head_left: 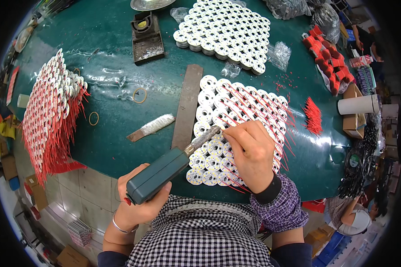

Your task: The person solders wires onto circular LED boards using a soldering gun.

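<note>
My left hand (142,209) is wrapped round the handle of a dark green soldering gun (158,175). Its metal tip points up and right, over a block of round white LED boards (206,112). Just right of the tip, my right hand (255,153) has thumb and forefinger pinched low over the boards; what lies between them is too small to make out. Thin red wires (258,102) stick out from many of these boards, mostly on the right side. A flat metal bar (187,107) lies along the block's left edge.
A wired stack of boards (47,115) stands at the left, a bare stack (227,33) at the back. Loose red wires (313,116) lie on the right. Nearby are a wrapped stick (151,127), rubber bands (139,95), a black stand (147,40) and red bundles (327,60).
</note>
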Demonstrator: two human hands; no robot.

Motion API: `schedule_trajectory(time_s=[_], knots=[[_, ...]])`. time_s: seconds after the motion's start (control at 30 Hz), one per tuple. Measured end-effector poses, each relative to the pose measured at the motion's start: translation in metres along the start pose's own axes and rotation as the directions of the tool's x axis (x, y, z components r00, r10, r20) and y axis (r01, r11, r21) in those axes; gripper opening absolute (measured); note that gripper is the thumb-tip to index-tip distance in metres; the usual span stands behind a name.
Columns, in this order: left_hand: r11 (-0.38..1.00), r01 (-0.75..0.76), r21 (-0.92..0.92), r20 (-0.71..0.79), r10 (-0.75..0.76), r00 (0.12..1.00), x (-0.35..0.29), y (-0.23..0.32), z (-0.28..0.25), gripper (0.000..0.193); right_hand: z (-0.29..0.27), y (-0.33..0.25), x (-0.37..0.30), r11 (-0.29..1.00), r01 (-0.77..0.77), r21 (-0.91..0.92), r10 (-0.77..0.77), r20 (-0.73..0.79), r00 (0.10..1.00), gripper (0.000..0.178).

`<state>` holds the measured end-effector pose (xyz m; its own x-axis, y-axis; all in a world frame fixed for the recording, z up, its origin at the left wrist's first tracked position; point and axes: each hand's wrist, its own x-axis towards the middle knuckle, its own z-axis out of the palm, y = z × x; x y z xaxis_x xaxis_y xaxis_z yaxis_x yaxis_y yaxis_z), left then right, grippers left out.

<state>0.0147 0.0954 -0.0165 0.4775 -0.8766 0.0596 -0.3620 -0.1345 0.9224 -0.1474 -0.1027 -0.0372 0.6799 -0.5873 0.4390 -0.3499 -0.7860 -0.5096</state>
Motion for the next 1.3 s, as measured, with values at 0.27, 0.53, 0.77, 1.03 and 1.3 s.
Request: schedule_trajectory(time_s=[0.27, 0.53, 0.77, 1.03, 1.3], knots=[[0.941, 0.241, -0.238, -0.113, -0.274, 0.955, -0.025, 0.004, -0.002, 0.025, 0.001, 0.001, -0.001, 1.000, -0.001, 0.003, 0.001, -0.009, 1.000, 0.016], [0.901, 0.282, -0.330, -0.107, -0.332, 0.937, -0.027, 0.008, 0.002, 0.031, -0.004, 0.008, -0.005, 0.999, 0.038, 0.036, -0.039, 0.013, 0.999, 0.016], [0.929, 0.164, -0.332, -0.259, -0.257, 0.931, -0.023, 0.004, 0.019, 0.043, -0.004, 0.010, -0.008, 0.999, 0.043, 0.026, -0.044, 0.015, 0.999, 0.011], [0.920, 0.141, -0.365, -0.397, -0.290, 0.871, -0.012, 0.013, 0.019, 0.044, -0.067, 0.046, -0.001, 0.998, 0.024, -0.059, -0.032, -0.127, 0.991, 0.014], [0.923, 0.066, -0.378, -0.409, -0.231, 0.883, -0.003, -0.003, 0.019, 0.045, -0.152, 0.227, -0.022, 0.856, -0.302, -0.420, 0.277, -0.121, 0.953, 0.010]])
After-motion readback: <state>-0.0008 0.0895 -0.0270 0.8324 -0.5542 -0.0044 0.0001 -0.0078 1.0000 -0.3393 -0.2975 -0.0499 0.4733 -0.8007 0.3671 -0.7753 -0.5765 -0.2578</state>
